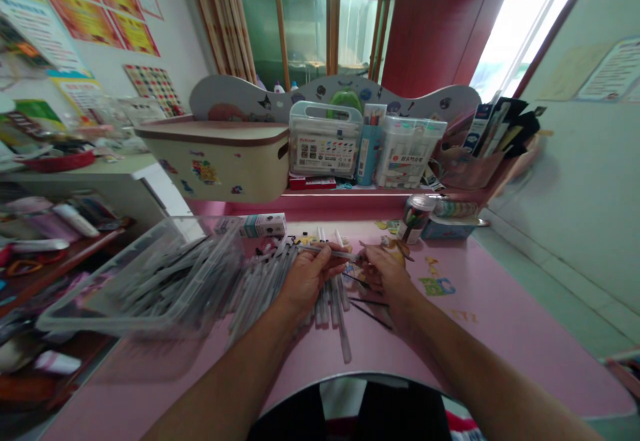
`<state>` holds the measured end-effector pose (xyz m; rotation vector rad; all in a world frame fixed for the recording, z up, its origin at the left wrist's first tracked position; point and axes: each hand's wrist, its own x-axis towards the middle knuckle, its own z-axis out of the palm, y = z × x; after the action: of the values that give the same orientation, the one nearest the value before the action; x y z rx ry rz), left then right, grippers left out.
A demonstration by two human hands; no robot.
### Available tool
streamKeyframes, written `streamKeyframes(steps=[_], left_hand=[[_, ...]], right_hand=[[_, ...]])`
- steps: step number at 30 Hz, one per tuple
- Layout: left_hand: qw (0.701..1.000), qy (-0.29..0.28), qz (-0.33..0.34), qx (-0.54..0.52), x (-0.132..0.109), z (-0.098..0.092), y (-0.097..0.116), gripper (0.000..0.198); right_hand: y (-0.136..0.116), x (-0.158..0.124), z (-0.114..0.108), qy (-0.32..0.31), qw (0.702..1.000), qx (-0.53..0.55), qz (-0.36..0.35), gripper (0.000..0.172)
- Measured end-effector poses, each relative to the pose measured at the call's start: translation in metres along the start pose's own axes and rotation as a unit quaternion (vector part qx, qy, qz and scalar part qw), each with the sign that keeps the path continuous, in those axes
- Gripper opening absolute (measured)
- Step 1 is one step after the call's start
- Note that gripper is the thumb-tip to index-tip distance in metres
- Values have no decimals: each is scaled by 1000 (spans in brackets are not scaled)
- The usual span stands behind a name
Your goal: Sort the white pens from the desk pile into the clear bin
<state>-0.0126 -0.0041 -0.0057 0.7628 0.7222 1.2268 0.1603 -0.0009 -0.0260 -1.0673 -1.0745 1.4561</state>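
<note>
My left hand (310,277) is closed around a translucent pen barrel (341,254), which lies roughly level above the table. The fingers of my right hand (387,271) are pinched together at the barrel's right end; what exactly sits between the fingertips is too small to make out. Below and left of my hands, many similar translucent pen barrels (265,287) lie side by side on the pink table (480,334). One barrel (345,341) sticks out toward the table's near edge. Thin dark sticks like pen refills (373,315) lie below my right hand.
Left on the table stands a clear plastic box (70,323) full of pens. Behind are a small white carton (263,225), a can (418,213) and a blue box (449,229). The raised shelf carries a lidded cream bin (235,167), marker cases (325,151) and a pen holder (467,167).
</note>
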Motion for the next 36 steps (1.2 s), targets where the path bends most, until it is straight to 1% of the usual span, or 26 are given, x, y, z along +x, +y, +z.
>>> streamKeyframes(steps=[2,4,6,8,10,12,15,18,21,23,26,28,31,34,36], left_hand=[[1000,-1,-2,4,0,1,0,30],[1000,0,-1,8,0,1,0,30],[1000,1,0,11,0,0,0,29],[1000,3,1,12,0,0,0,29],[1000,6,-1,11,1,-1,0,29],[1000,7,-3,11,1,-1,0,30],[1000,9,-1,13,1,-1,-1,30],[1000,12,2,15,1,-1,0,30],[1000,11,5,10,1,-1,0,29],[1000,8,5,11,0,0,0,30],[1000,9,5,15,0,0,1,28],[1000,12,5,16,0,0,1,28],[1000,11,7,18,0,-1,2,28],[1000,9,7,22,0,-1,2,29],[1000,12,4,28,0,-1,1,29]], right_hand=[[3,1,-1,10,999,-42,-8,39],[3,2,0,-9,998,-58,-9,39],[0,1,2,-24,999,-36,-5,30],[-4,-1,4,-22,1000,-2,-5,22],[-7,-2,5,-21,1000,12,-3,23],[-6,-2,5,-22,1000,-2,6,24],[-3,-3,5,-19,999,-33,21,33],[-5,-5,7,-20,1000,-21,10,26],[-8,-7,9,-12,1000,7,-2,26],[-7,-7,9,7,1000,-2,5,24],[-3,-6,9,13,999,-37,17,34],[-2,-6,9,-3,999,-34,15,33],[-4,-7,10,-23,1000,-3,-10,29],[-2,-6,10,-11,1000,7,-13,29],[2,-4,7,0,1000,-24,-11,35]])
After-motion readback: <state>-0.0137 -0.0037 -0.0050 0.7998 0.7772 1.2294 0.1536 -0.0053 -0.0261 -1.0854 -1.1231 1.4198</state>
